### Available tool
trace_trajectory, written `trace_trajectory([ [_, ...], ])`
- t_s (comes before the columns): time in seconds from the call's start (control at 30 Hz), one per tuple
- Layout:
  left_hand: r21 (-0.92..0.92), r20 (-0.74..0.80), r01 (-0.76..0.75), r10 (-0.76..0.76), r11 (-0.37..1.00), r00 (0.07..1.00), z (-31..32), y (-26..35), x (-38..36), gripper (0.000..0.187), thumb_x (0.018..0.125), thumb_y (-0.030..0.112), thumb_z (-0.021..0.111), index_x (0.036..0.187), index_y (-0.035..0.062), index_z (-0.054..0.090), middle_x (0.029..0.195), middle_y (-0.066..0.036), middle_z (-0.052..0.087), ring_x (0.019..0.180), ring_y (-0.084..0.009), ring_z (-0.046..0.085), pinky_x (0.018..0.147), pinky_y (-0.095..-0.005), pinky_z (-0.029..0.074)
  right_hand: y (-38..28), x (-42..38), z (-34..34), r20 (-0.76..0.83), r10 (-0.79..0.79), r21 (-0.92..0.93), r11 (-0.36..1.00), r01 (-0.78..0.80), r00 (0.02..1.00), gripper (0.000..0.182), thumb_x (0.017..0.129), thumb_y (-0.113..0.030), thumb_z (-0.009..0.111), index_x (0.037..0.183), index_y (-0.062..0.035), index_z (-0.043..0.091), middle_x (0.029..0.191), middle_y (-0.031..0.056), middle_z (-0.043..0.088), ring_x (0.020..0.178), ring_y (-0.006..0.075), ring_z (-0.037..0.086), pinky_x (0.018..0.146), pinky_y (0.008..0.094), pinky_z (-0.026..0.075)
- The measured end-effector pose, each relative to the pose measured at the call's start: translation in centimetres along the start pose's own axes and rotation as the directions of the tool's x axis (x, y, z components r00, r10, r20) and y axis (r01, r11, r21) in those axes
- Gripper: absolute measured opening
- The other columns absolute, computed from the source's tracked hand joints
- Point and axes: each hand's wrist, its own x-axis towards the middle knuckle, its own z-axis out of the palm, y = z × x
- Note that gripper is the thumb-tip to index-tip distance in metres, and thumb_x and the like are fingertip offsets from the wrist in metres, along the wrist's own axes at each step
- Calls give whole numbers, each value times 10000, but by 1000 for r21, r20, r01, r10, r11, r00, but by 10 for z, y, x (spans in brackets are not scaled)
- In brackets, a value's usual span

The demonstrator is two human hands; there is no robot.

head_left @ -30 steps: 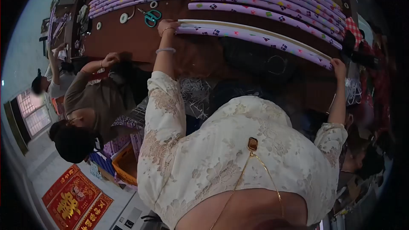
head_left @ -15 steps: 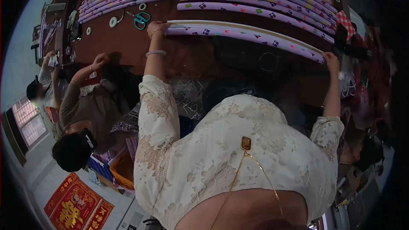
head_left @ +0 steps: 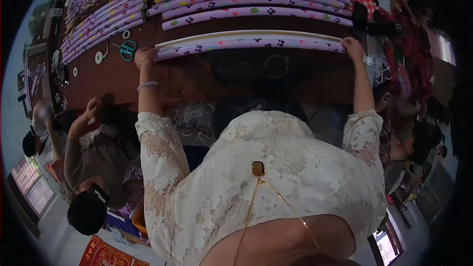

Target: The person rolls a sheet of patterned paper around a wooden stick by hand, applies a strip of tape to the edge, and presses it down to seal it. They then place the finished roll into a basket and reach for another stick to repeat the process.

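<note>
A long purple patterned roll (head_left: 246,44) with a pale and tan strip along its far side lies across the brown table (head_left: 182,76). At its left end my left hand (head_left: 146,56) is closed on it. My right hand (head_left: 353,49) pinches the right end. Just beyond, several similar purple rolls (head_left: 256,14) lie side by side. Teal-handled scissors (head_left: 128,50) rest to the left of my left hand, near a white tape roll (head_left: 100,57).
More purple rolls (head_left: 103,34) are stacked at the back left. Co-workers sit at the left (head_left: 106,160) and right (head_left: 414,143). A red checkered cloth (head_left: 362,1) and white cords (head_left: 379,69) are at the right. White scraps (head_left: 194,118) lie below the table edge.
The view has shifted, so the table and rolls appear further left. The held roll now lies more level, its right end nearer the row of rolls. Both hands still hold its ends.
</note>
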Motion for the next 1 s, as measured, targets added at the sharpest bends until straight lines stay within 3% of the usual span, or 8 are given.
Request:
trace_trajectory([
  [0.07,38,-20,4,-3,999,1000,-5,8,-11,430,517,296,766,890,111,657,927,-100,634,865,-235,606,753,-345,475,-9,-7,-6,-6,10,-8,1000,-10,1000,272,735,-383,594,880,-157,639,863,50,636,822,247,596,702,357,455],
  [0.13,-102,18,16,-14,995,1000,-2,2,-4,439,517,298,768,899,112,656,946,-102,629,885,-235,600,759,-345,473,-9,-7,-6,-24,-35,13,999,35,999,274,741,-365,602,875,-130,639,823,80,639,792,242,611,684,345,463],
  [0.23,0,-7,-25,25,1000,1000,-8,9,-14,467,512,284,766,916,80,651,958,-115,625,882,-244,598,759,-347,471,-6,-7,-3,-58,-50,15,999,51,997,266,735,-363,608,861,-131,640,816,76,639,784,244,610,678,349,466],
  [0.27,-104,4,-28,29,994,1000,-7,6,-15,450,513,280,763,892,66,649,935,-113,629,862,-239,602,752,-340,472,-6,-7,-1,-67,-37,8,999,38,997,266,735,-363,608,861,-131,640,816,76,639,784,244,610,678,349,466],
  [0.4,-54,-3,-30,30,998,1000,2,-2,3,442,511,270,766,875,52,640,906,-114,632,837,-234,605,737,-335,473,6,0,6,-50,-37,5,999,37,998,231,725,-359,608,848,-167,644,831,50,636,803,259,597,689,377,455],
  [0.7,-181,-57,-119,110,976,992,0,-2,-9,442,518,256,771,852,5,628,839,-133,634,768,-231,611,675,-332,477,-11,-7,-2,-29,33,16,999,-33,999,220,717,-349,618,839,-168,643,856,47,634,835,255,587,743,397,425],
  [0.9,-20,-70,-114,113,993,991,-12,14,-27,436,531,269,762,851,5,629,846,-136,637,780,-238,616,702,-327,479,-9,-4,4,-47,27,-10,1000,-27,999,219,705,-351,633,830,-171,634,831,37,636,839,250,584,777,400,390],
  [1.0,-77,-76,-108,102,991,992,-5,5,-16,441,522,267,763,855,10,631,850,-139,637,786,-236,617,716,-321,476,-14,-6,2,-60,56,-5,998,-57,997,218,693,-350,647,823,-175,630,821,34,637,842,250,582,785,401,381],
])
